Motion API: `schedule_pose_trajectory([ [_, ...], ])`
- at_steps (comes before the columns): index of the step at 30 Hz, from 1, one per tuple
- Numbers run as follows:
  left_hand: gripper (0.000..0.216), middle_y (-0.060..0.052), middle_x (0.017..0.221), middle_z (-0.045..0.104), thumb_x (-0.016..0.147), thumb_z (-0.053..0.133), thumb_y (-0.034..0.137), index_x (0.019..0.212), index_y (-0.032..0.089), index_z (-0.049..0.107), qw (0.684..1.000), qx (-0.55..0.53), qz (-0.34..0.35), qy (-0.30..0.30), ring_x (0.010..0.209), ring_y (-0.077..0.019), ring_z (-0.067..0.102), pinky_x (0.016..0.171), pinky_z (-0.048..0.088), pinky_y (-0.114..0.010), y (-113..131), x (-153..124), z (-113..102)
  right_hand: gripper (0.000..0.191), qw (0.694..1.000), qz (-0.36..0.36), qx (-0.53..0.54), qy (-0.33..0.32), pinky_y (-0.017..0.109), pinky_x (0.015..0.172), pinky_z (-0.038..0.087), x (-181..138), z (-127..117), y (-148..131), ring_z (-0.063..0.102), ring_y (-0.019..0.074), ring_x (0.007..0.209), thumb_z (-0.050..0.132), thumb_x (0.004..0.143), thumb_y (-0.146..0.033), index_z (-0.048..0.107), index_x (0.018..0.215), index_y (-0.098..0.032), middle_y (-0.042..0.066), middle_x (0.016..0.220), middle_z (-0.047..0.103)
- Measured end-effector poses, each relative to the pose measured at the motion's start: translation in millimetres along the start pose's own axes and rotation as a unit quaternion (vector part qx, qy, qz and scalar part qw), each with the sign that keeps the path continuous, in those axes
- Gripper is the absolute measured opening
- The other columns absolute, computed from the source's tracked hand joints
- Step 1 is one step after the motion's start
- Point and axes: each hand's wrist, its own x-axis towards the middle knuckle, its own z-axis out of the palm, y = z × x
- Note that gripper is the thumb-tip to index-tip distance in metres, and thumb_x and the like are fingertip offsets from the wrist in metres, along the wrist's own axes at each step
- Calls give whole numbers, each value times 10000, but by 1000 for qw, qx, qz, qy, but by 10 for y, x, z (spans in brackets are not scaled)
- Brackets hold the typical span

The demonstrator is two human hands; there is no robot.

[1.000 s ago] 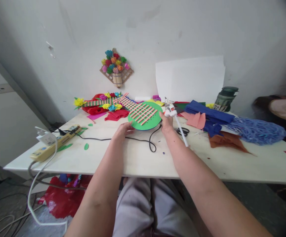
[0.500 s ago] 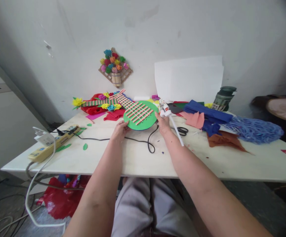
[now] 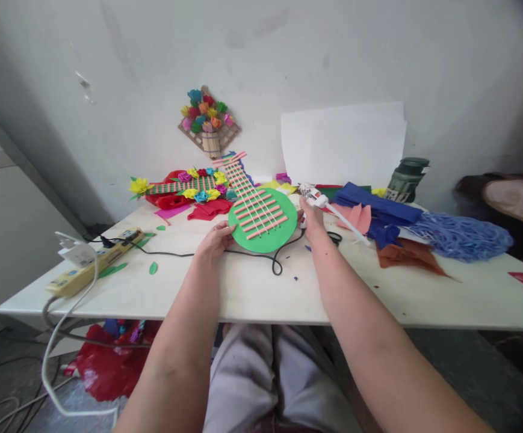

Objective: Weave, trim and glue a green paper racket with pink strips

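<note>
My left hand (image 3: 215, 239) pinches the left rim of a green paper disc (image 3: 263, 234) crossed by a lattice of pink strips, lifted and tilted off the white table (image 3: 252, 288). The lattice runs up and back into a long woven neck (image 3: 236, 171). On the disc's right side, my right hand (image 3: 314, 220) is closed round a white glue gun (image 3: 318, 198) with a glue stick jutting to the right. The gun's black cord (image 3: 243, 252) loops across the table under the disc.
A second woven piece with paper flowers (image 3: 189, 186) lies behind on red paper. A flower plaque (image 3: 207, 125) hangs on the wall. A yellow power strip (image 3: 94, 261) sits at left. Blue, orange and brown paper (image 3: 392, 222), scissors (image 3: 334, 239) and a dark jar (image 3: 406, 178) lie right.
The green disc has been lifted and turned, its woven neck swinging from the left to upright. My right hand moved right and tipped the glue gun so the stick points right.
</note>
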Motion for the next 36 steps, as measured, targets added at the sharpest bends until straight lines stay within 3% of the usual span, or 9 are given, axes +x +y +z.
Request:
schedule_pose_trajectory([
  [5, 215, -22, 680, 645, 600, 709, 165, 737, 156, 544, 999, 11, -32, -36, 586, -161, 626, 581, 514, -300, 0, -11, -4, 354, 989, -16, 91, -111, 304, 673, 496, -79, -14, -46, 627, 191, 765, 694, 569, -368, 599, 868, -203, -7, 783, 680],
  [8, 225, -14, 668, 637, 588, 708, 162, 730, 163, 534, 998, 6, -45, -38, 574, -166, 621, 564, 507, -305, 2, -20, 0, 367, 979, 20, 102, -178, 360, 723, 503, -154, -12, -92, 634, 227, 804, 716, 542, -294, 612, 872, -173, 34, 805, 690],
  [11, 224, -20, 679, 643, 574, 705, 163, 717, 167, 533, 998, 6, -44, -38, 583, -174, 623, 554, 497, -296, 11, -26, 21, 322, 975, 37, 98, -196, 389, 713, 513, -198, -14, -124, 638, 249, 791, 721, 531, -253, 622, 824, -162, 52, 772, 692],
  [14, 204, -28, 631, 637, 614, 681, 283, 686, 169, 528, 999, 8, -46, -3, 557, -181, 618, 534, 488, -295, 36, -20, 56, 319, 979, 32, 108, -172, 409, 714, 516, -190, -8, -111, 639, 262, 788, 722, 524, -239, 621, 813, -151, 63, 768, 691],
  [18, 369, -51, 589, 630, 699, 544, 535, 683, 167, 520, 996, 34, -49, 65, 551, -185, 621, 544, 493, -305, 75, -3, 107, 366, 987, -1, 123, -108, 423, 744, 509, -127, 18, -42, 621, 266, 872, 712, 552, -268, 599, 875, -140, 84, 852, 684],
  [22, 461, -57, 558, 617, 683, 520, 603, 664, 143, 515, 991, 112, -58, 44, 496, -159, 599, 554, 488, -291, 70, -9, 140, 448, 988, -54, 138, -29, 421, 811, 481, -50, 62, 27, 589, 252, 957, 691, 579, -288, 567, 974, -116, 106, 980, 648],
  [26, 472, -87, 597, 635, 654, 570, 587, 693, 117, 544, 984, 171, -53, -6, 493, -147, 593, 547, 473, -269, 36, -33, 172, 573, 984, -108, 144, 11, 392, 877, 447, -6, 131, 82, 556, 218, 1021, 689, 573, -280, 506, 1095, -129, 98, 1074, 605],
  [30, 447, -94, 610, 640, 642, 618, 539, 720, 102, 567, 983, 173, -55, -8, 495, -145, 594, 546, 470, -267, 11, -34, 192, 580, 986, -102, 127, 40, 401, 903, 423, -31, 229, 132, 539, 212, 1042, 671, 598, -308, 485, 1120, -139, 99, 1110, 581],
  [36, 339, -80, 623, 653, 603, 713, 373, 749, 98, 579, 994, 105, -27, 23, 511, -149, 608, 576, 494, -275, -40, 20, 150, 586, 984, -146, 101, -2, 395, 951, 383, -149, 364, 153, 517, 185, 1072, 629, 679, -313, 429, 1221, -213, 57, 1168, 544],
])
